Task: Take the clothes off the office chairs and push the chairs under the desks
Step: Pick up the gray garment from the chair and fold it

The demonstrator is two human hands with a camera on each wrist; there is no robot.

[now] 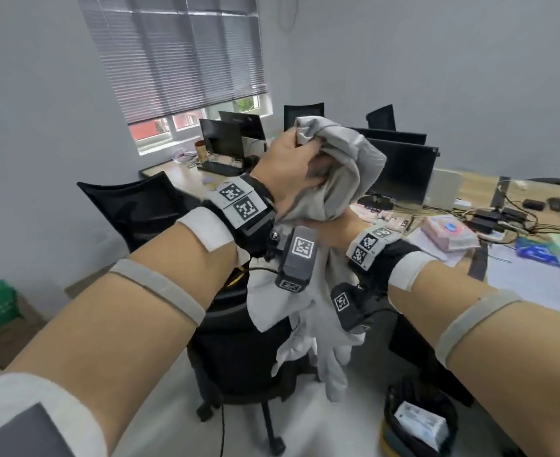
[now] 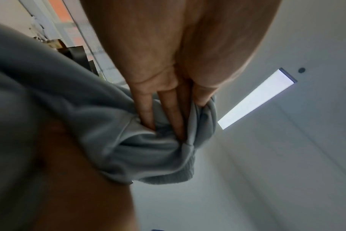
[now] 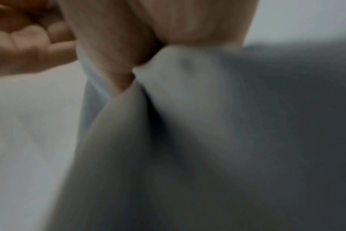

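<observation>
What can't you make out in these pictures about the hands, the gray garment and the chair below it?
- Right hand: head view, fingers buried under the gray garment; the right wrist view is too blurred to count them.
- Left hand: fingertips sunk into cloth folds in the left wrist view.
- Office chair: head view, seat hidden by the hanging garment and wrist cameras.
- Garment type: bunched up, cannot tell.

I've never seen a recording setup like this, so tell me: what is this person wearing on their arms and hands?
The hands are bare. Each wrist carries a black strap with white square-pattern marker tags: left wrist, right wrist. A dark camera block with its own tag hangs under each: left, right. White bands sit behind the straps, grey elastic bands circle both forearms, and a white sleeve edge shows at the left elbow.
</observation>
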